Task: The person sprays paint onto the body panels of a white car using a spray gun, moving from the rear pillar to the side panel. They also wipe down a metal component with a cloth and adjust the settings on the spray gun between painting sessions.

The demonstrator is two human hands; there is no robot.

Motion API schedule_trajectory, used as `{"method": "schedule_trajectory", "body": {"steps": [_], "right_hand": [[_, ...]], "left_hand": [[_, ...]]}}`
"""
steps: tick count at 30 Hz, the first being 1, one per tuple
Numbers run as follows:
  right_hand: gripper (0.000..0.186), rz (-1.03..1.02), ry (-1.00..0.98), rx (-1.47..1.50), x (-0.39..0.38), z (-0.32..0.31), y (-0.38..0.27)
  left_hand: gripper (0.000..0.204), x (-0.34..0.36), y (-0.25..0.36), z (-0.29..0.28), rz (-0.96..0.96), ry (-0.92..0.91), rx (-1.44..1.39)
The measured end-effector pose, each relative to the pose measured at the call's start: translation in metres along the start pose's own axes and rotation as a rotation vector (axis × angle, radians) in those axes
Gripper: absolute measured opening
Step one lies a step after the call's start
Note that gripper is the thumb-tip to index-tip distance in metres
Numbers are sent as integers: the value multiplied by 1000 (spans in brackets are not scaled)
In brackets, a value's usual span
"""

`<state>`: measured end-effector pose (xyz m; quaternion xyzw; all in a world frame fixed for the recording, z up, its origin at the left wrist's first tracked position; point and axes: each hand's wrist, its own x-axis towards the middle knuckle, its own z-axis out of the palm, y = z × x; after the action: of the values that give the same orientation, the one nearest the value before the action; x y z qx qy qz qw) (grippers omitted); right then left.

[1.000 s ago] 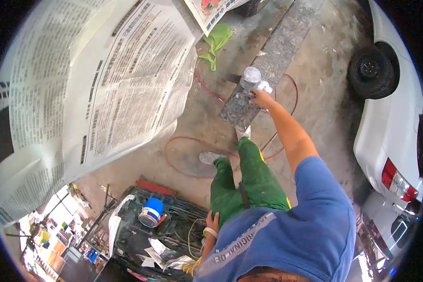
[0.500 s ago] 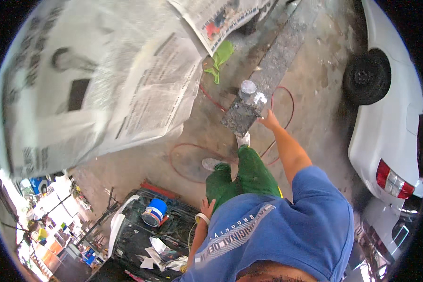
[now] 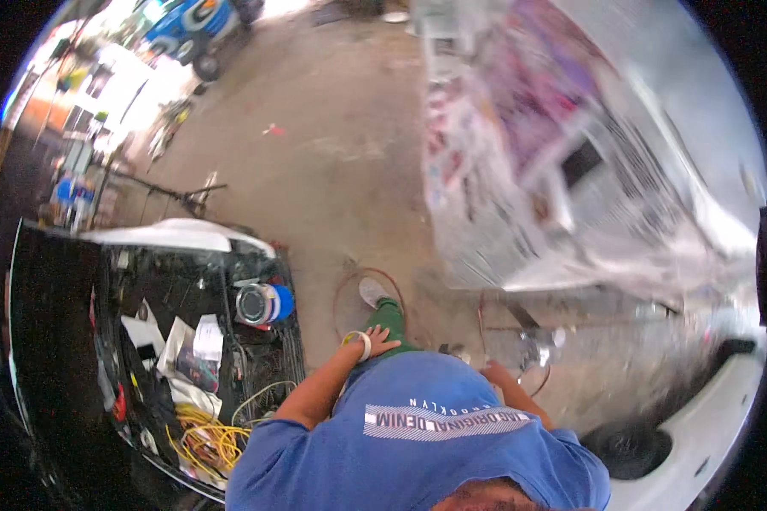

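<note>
So the person is looking down at their own blue shirt, and the picture is smeared with blur, so details are rough. The left hand (image 3: 375, 341) rests on the green trouser leg (image 3: 389, 319) with a pale ring of tape (image 3: 360, 344) around the wrist, fingers spread apart and holding nothing. The right hand (image 3: 496, 373) sits low on the right, and I can't tell if its fingers are curled or open. Just beside it, further right, is a blurry clear bottle or jar (image 3: 537, 347); its long axis is impossible to read. That hand is clearly the nearer one. Red hose (image 3: 349, 289) loops over the concrete floor (image 3: 332, 170) ahead, which has open room. A newspaper-masked car (image 3: 571, 170) crowds the upper right, and an open car trunk (image 3: 204, 341) full of clutter sits left.
</note>
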<state>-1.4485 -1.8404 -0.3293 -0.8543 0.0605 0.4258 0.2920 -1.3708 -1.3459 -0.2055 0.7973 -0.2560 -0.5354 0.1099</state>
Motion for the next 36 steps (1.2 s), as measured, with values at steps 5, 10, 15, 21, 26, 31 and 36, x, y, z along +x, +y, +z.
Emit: {"method": "schedule_trajectory", "body": {"steps": [5, 10, 15, 21, 26, 31, 36], "right_hand": [[38, -302, -200, -480, 73, -48, -110], [31, -284, 59, -209, 142, -76, -207], [31, 8, -11, -168, 216, -137, -327], [34, 73, -110, -283, 339, -193, -445], [38, -234, -309, -849, 501, -306, -664], [36, -689, 191, -635, 675, -433, -916], [41, -807, 243, -423, 745, -455, -1220]], "left_hand": [[71, -71, -80, -121, -300, 2, -536], [77, -95, -191, -191, -204, -17, -911], [76, -71, -294, -234, 121, 327, -1264], [77, -115, -396, -362, -266, 509, -794], [73, -148, -500, -384, -522, 682, -991], [72, -124, -601, -338, -483, 702, -877], [70, -130, -628, -298, -713, 605, -1311]]}}
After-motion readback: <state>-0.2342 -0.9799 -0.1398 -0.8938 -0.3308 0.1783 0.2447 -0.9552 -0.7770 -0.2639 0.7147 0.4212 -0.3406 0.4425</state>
